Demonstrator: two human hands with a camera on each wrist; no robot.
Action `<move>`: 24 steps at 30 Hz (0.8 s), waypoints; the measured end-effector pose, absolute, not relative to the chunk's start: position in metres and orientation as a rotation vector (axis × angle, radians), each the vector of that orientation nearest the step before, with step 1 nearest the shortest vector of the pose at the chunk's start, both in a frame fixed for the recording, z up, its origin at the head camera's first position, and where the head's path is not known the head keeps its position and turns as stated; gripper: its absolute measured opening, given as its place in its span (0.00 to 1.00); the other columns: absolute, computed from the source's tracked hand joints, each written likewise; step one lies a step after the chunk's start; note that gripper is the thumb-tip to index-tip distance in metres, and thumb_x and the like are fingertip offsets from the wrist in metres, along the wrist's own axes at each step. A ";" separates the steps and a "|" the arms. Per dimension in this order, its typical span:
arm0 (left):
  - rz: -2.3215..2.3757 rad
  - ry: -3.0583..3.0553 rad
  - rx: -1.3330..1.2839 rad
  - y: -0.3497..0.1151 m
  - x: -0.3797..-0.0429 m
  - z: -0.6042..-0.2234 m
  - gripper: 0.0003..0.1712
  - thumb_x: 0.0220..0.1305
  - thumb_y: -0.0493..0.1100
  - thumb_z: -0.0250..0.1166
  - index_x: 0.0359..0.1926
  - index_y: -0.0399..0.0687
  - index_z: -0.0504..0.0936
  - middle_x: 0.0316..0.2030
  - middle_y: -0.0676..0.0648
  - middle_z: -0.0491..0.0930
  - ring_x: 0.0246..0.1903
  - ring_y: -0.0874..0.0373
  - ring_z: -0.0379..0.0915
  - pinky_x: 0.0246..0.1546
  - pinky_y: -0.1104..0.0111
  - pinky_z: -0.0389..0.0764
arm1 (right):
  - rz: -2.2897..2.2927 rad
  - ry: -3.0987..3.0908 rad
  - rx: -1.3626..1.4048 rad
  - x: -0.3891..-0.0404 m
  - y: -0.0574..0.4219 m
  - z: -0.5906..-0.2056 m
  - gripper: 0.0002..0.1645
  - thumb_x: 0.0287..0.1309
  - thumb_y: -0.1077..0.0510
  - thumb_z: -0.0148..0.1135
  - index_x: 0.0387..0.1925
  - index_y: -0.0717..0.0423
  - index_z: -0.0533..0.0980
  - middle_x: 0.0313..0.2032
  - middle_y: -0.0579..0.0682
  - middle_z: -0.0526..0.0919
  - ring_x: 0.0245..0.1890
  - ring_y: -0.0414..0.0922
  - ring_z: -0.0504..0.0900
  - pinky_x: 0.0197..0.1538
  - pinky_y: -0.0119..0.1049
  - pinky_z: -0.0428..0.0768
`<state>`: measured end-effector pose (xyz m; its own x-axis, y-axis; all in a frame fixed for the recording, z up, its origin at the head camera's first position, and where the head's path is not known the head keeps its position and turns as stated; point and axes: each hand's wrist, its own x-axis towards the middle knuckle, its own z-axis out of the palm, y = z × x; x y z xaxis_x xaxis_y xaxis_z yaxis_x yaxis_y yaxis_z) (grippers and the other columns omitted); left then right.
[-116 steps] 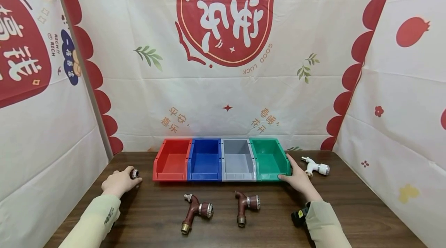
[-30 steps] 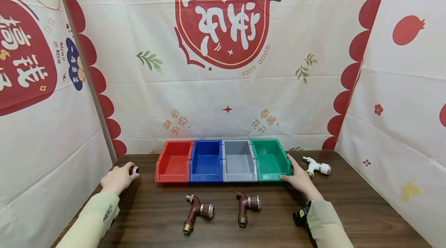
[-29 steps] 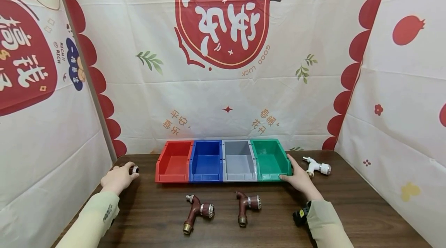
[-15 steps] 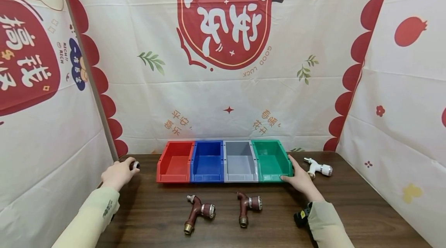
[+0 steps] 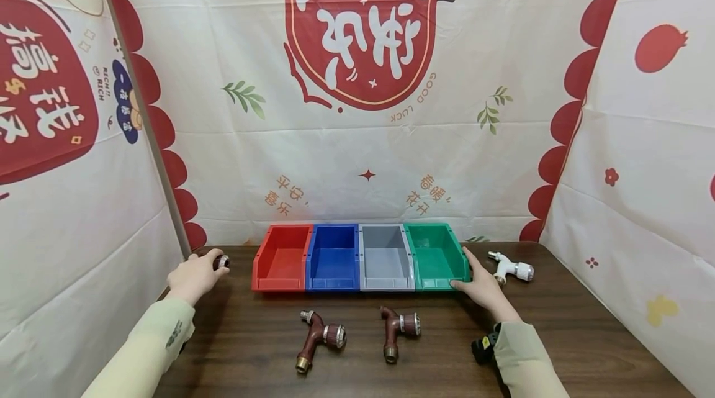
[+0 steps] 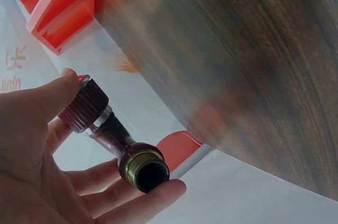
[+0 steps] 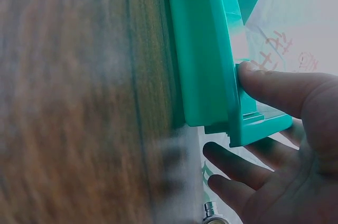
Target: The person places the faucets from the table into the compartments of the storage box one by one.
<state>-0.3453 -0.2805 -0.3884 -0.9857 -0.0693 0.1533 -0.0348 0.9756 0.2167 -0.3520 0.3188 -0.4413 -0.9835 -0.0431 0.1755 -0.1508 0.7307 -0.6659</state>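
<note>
My left hand [image 5: 192, 277] holds a dark red-brown faucet [image 6: 113, 134] at the far left of the table. In the left wrist view the thumb presses its ribbed knob [image 6: 84, 105], while the fingers lie along the body and its open threaded end faces the camera. Most of this faucet is hidden behind the hand in the head view. At the right end of the bin row, my right hand [image 5: 483, 286] grips the green bin [image 7: 200, 60]. Its thumb is on the bin's rim and its other fingers reach around the outer side.
Red [image 5: 279, 284], blue [image 5: 332, 284] and grey [image 5: 386, 284] bins adjoin the green one. Two brown faucets, the left faucet [image 5: 310, 342] and the right faucet [image 5: 391, 337], lie in front. A white faucet [image 5: 505, 269] lies beyond my right hand. Cloth walls [image 5: 335, 149] enclose the table.
My left hand, with the faucet in it, has shifted slightly right and away from me. The right hand stays on the green bin. The head view has drifted a little.
</note>
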 end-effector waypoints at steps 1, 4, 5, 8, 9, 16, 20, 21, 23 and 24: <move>-0.316 -2.960 0.073 -0.280 -0.345 -0.388 0.30 0.62 0.58 0.64 0.60 0.49 0.73 0.43 0.28 0.73 0.39 0.32 0.72 0.29 0.40 0.75 | 1.095 -2.781 0.157 -0.352 0.319 -0.441 0.55 0.59 0.57 0.67 0.75 0.64 0.41 0.66 0.78 0.55 0.60 0.74 0.64 0.54 0.65 0.69; -0.309 -2.958 0.066 -0.279 -0.345 -0.386 0.29 0.62 0.58 0.64 0.59 0.49 0.73 0.43 0.28 0.74 0.38 0.32 0.73 0.29 0.40 0.75 | 1.094 -2.777 0.163 -0.352 0.318 -0.440 0.55 0.59 0.57 0.66 0.75 0.64 0.41 0.66 0.78 0.54 0.60 0.74 0.63 0.54 0.65 0.68; -0.306 -2.958 0.063 -0.279 -0.344 -0.386 0.29 0.62 0.58 0.64 0.59 0.50 0.73 0.43 0.28 0.74 0.38 0.32 0.73 0.29 0.40 0.75 | 1.092 -2.775 0.164 -0.353 0.318 -0.441 0.55 0.59 0.57 0.67 0.75 0.64 0.41 0.66 0.78 0.55 0.60 0.74 0.63 0.54 0.65 0.68; -0.299 -2.959 0.057 -0.278 -0.344 -0.385 0.29 0.62 0.58 0.64 0.59 0.50 0.73 0.42 0.29 0.74 0.38 0.32 0.73 0.28 0.41 0.75 | 1.091 -2.774 0.166 -0.353 0.319 -0.441 0.56 0.59 0.57 0.67 0.75 0.64 0.41 0.66 0.78 0.55 0.60 0.74 0.63 0.55 0.65 0.68; -0.297 -2.959 0.056 -0.277 -0.343 -0.384 0.28 0.62 0.58 0.64 0.59 0.50 0.73 0.42 0.29 0.74 0.38 0.32 0.73 0.28 0.41 0.75 | 1.093 -2.774 0.165 -0.353 0.319 -0.440 0.56 0.59 0.57 0.67 0.75 0.64 0.41 0.66 0.78 0.55 0.60 0.74 0.63 0.55 0.65 0.68; -0.280 -2.964 0.065 -0.272 -0.343 -0.381 0.30 0.62 0.58 0.64 0.61 0.51 0.72 0.42 0.30 0.73 0.37 0.32 0.73 0.29 0.40 0.75 | 1.099 -2.776 0.156 -0.354 0.320 -0.442 0.55 0.59 0.56 0.67 0.75 0.63 0.41 0.66 0.78 0.55 0.60 0.74 0.63 0.55 0.65 0.68; -0.270 -2.970 0.060 -0.269 -0.342 -0.378 0.32 0.62 0.59 0.64 0.62 0.51 0.71 0.43 0.29 0.73 0.37 0.31 0.73 0.30 0.39 0.74 | 1.097 -2.776 0.157 -0.355 0.321 -0.444 0.55 0.59 0.56 0.66 0.75 0.62 0.41 0.66 0.78 0.55 0.60 0.74 0.64 0.54 0.65 0.68; -0.270 -2.970 0.060 -0.268 -0.342 -0.377 0.32 0.62 0.59 0.64 0.63 0.51 0.71 0.43 0.29 0.73 0.37 0.31 0.73 0.30 0.39 0.74 | 1.095 -2.778 0.159 -0.355 0.322 -0.445 0.55 0.59 0.56 0.66 0.75 0.62 0.41 0.66 0.78 0.55 0.59 0.74 0.64 0.54 0.65 0.69; -0.271 -2.969 0.058 -0.266 -0.341 -0.376 0.33 0.61 0.59 0.64 0.63 0.51 0.71 0.44 0.28 0.73 0.37 0.31 0.73 0.30 0.38 0.74 | 1.094 -2.780 0.159 -0.354 0.322 -0.445 0.56 0.59 0.55 0.66 0.75 0.62 0.41 0.66 0.78 0.54 0.59 0.74 0.64 0.53 0.66 0.69; -0.272 -2.969 0.059 -0.266 -0.341 -0.375 0.33 0.61 0.59 0.64 0.63 0.51 0.71 0.44 0.28 0.73 0.37 0.31 0.73 0.30 0.39 0.74 | 1.094 -2.781 0.160 -0.354 0.322 -0.445 0.56 0.59 0.55 0.66 0.75 0.62 0.41 0.66 0.78 0.54 0.59 0.74 0.64 0.53 0.66 0.69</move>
